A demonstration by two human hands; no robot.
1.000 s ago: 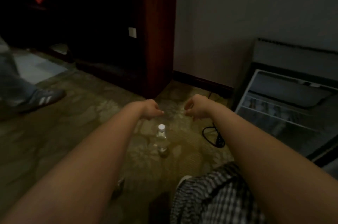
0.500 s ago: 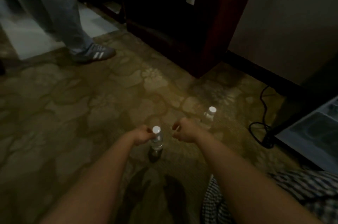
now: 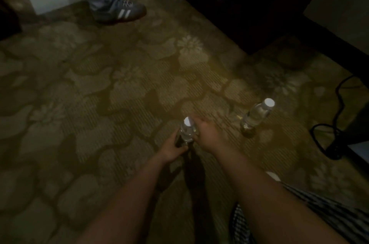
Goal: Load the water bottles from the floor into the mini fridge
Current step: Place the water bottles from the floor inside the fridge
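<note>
Gripping clear plastic white-capped water bottle (image 3: 186,133) with left hand (image 3: 172,149) low, right hand (image 3: 206,135) high, likely to lift it upright off patterned carpet floor (image 3: 95,88) — leaving second such bottle (image 3: 256,117) untouched.

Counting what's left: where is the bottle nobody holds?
Head view: the free bottle stands on the carpet, right of the right hand, near the black cable.

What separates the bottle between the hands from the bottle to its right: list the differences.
Contact: the held bottle is gripped by the left hand and right hand; the free bottle stands untouched on the carpet.
View: the held bottle's base is hidden by the hands; the free bottle shows whole.
Place: the free bottle stands nearer the black cable than the held bottle.
Both are clear, white-capped and roughly upright.
</note>
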